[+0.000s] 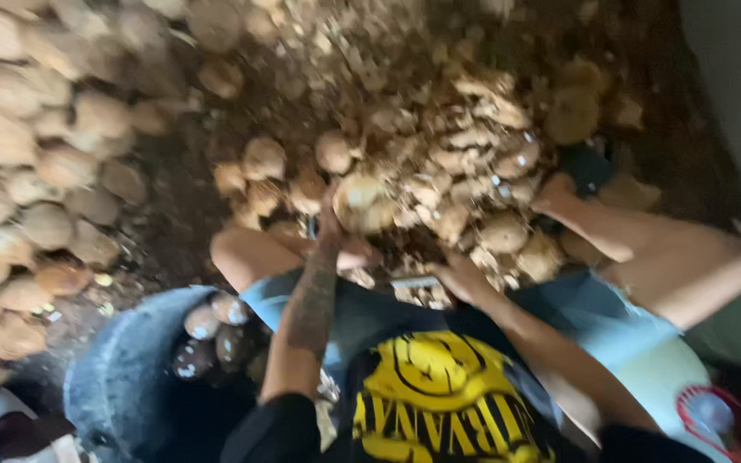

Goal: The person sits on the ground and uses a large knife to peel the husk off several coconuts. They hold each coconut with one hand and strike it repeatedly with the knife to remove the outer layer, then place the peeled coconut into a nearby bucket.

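Observation:
The picture is blurred. My left hand (334, 233), on a tattooed forearm, reaches forward and grips a pale round husked fruit (362, 202) held up between my knees. My right hand (460, 276) sits lower and closer to my body, fingers curled beside a small pale flat thing (413, 282) that could be a blade; the blur hides whether it grips it. Just beyond both hands lies a heap of pale husk scraps (473, 150).
A big pile of round brown fruits (27, 171) fills the left side. A grey-blue bucket (122, 351) at lower left holds a few dark rounded pieces (216, 330). My bare knees (705, 261) and one foot (559, 193) flank the heap on dirt ground.

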